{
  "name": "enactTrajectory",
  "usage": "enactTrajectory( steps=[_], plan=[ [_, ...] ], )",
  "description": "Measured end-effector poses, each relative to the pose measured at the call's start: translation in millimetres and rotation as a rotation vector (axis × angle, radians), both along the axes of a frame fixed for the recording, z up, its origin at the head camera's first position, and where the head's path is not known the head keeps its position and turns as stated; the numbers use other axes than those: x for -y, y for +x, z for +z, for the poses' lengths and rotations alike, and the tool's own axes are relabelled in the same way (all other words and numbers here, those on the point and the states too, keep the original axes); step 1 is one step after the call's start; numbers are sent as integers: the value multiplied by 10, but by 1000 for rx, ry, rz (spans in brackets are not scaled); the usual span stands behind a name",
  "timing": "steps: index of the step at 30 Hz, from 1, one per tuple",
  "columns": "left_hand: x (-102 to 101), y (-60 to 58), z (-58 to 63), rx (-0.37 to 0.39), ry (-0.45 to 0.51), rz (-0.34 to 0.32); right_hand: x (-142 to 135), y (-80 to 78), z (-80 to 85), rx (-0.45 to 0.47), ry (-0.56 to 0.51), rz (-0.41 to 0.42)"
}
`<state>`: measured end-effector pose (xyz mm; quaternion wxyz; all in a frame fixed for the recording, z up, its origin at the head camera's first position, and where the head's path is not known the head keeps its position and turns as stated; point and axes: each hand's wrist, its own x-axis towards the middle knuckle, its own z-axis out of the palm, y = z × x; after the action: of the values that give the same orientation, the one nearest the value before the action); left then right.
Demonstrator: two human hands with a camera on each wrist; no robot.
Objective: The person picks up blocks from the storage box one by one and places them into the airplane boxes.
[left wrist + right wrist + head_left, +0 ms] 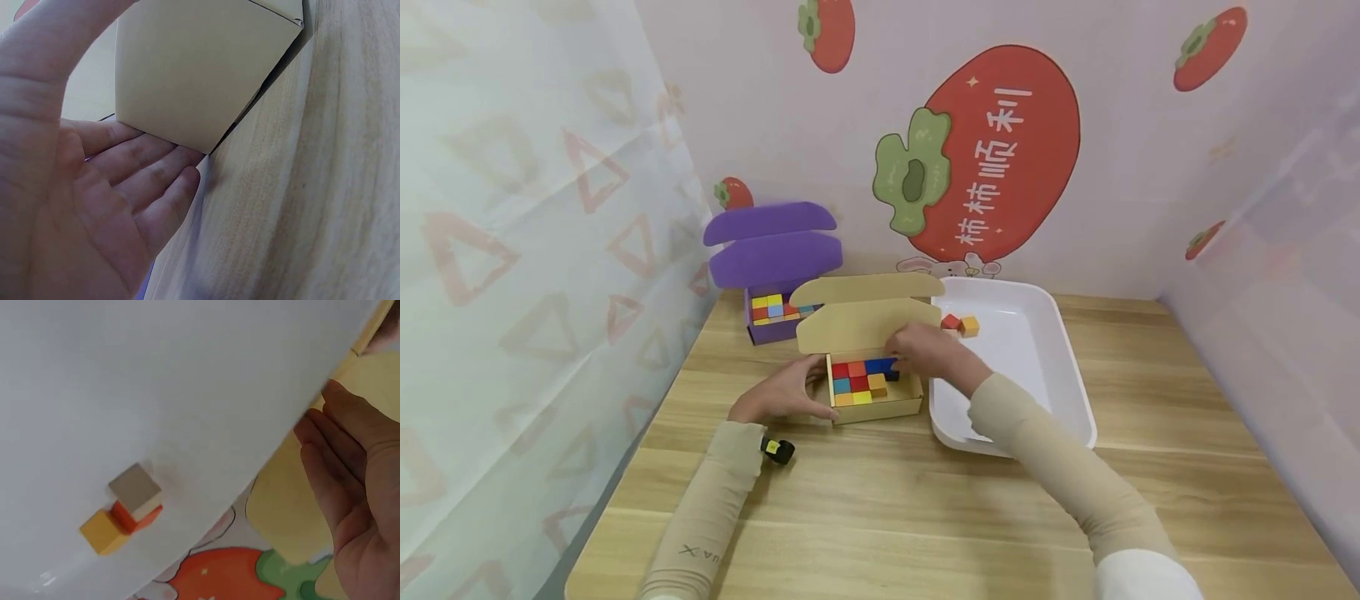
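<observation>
A yellow cardboard box [880,410] with its lid raised holds rows of coloured cubes [858,384]. At its left end my left hand [784,392] grips the box, thumb at the front corner and fingers round the left side. In the left wrist view that hand's fingers [147,165] lie against the yellow wall. Over the back right of the box, my right hand [928,350] points down, its fingertips at a blue cube [887,365] in the back row. In the right wrist view the tray's rim hides the tips of the right hand [350,469].
Right of the box stands a white tray [1063,367] with an orange cube [104,532], a red cube [128,519] and a pale cube [135,489]. Behind on the left, an open purple box [775,333] holds more cubes. Patterned walls enclose the wooden table [880,517].
</observation>
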<state>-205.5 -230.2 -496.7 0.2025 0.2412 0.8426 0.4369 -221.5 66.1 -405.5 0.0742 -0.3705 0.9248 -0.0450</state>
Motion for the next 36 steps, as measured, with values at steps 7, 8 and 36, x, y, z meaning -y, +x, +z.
enactTrajectory(
  steps=[7,8,36],
  plan=[
    [6,15,74,14,3,13,-634,-80,281,-57,-285,-98],
    [10,18,83,16,5,15,-711,-90,301,-57,-294,-136],
    [-17,54,19,8,20,8,-974,-455,-362,156,-232,-516]
  ],
)
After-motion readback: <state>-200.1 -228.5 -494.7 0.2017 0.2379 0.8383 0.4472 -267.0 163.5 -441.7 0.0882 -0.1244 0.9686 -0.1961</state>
